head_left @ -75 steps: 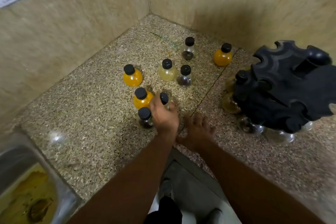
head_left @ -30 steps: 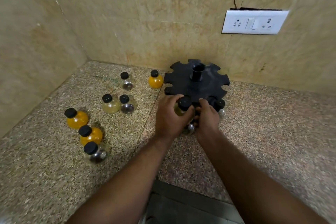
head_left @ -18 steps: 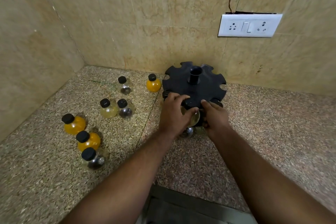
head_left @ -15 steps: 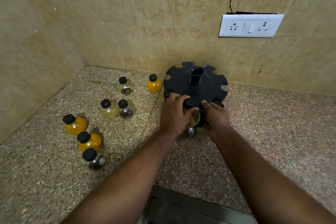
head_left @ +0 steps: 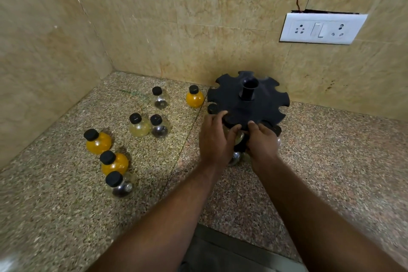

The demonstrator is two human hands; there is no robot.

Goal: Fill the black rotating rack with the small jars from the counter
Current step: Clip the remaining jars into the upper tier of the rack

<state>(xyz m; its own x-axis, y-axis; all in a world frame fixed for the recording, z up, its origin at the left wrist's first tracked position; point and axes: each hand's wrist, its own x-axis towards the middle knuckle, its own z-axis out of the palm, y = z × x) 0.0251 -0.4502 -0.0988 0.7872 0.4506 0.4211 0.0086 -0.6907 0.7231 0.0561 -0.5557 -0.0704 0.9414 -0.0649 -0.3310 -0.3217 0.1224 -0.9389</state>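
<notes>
Speckled table, set in a tiled corner. The black rack stands on it near the back wall. Left hand curls round a pale jar under the rack's near rim. Right hand grips that rim just beside it. Seven more jars stand on the table, left of the rack.
</notes>
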